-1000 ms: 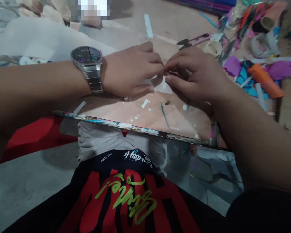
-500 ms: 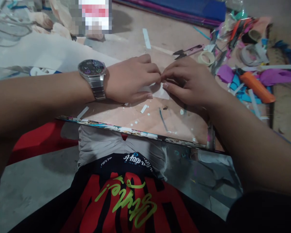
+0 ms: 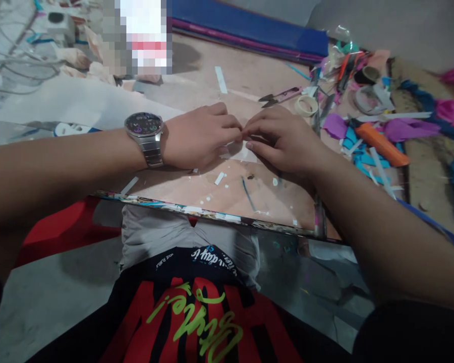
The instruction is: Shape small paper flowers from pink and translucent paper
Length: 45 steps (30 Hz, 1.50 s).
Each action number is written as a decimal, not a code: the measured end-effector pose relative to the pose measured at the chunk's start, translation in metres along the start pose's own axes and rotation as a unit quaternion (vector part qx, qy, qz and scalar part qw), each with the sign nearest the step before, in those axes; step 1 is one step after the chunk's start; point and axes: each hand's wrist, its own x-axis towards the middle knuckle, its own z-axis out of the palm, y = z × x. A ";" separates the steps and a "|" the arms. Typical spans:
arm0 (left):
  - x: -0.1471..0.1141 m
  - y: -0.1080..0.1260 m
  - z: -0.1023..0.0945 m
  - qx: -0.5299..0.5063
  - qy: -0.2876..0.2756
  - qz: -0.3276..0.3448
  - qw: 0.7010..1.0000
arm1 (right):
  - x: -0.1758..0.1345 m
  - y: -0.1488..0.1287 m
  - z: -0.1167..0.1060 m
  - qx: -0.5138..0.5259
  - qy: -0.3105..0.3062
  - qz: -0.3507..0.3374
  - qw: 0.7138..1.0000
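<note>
My left hand [image 3: 199, 137], with a steel-banded watch [image 3: 147, 132] at its wrist, rests on the board with its fingers curled. My right hand [image 3: 287, 138] comes in from the other side, thumb and fingertips pressed together. The fingertips of both hands meet at a small white sheet [image 3: 245, 154] that lies partly beneath them. Whatever they pinch there is hidden. Beyond the right hand lie thread snips [image 3: 282, 96] and a roll of tape [image 3: 306, 106].
White strips [image 3: 220, 79] and scraps lie on the board [image 3: 272, 201]. At right are an orange-handled tool [image 3: 382, 145], a tape dispenser [image 3: 373, 98] and purple and blue scraps. A folded blue stack [image 3: 249, 27] lies at the back, a large white sheet [image 3: 87, 101] at left.
The view has shifted, so the board's items sit lower and farther left. My hands stay together at the small sheet; my left thumb is tucked in more.
</note>
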 end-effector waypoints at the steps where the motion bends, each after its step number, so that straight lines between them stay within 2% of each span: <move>1: 0.000 0.000 0.000 0.002 -0.002 0.001 1.000 | 0.000 0.001 0.000 -0.001 0.002 0.000 1.000; 12: 0.000 -0.002 -0.002 -0.015 0.010 -0.005 1.000 | -0.001 -0.001 0.001 -0.014 0.004 0.007 1.000; 19: 0.000 -0.002 -0.005 -0.024 0.026 -0.022 0.999 | -0.002 -0.001 0.001 -0.008 0.035 0.043 0.998; 27: -0.001 -0.001 -0.009 -0.028 0.030 -0.019 0.999 | -0.002 -0.002 0.001 0.000 0.033 0.063 0.997; 35: 0.000 0.000 -0.007 -0.028 0.042 -0.012 0.999 | -0.001 0.000 0.004 0.012 0.033 0.032 0.999; 41: 0.001 0.000 -0.009 -0.018 0.031 -0.008 0.999 | -0.002 -0.002 0.004 0.013 0.045 0.037 0.998; 45: 0.001 0.002 -0.014 -0.014 0.044 -0.025 0.999 | -0.002 -0.002 0.003 0.007 0.039 0.036 0.999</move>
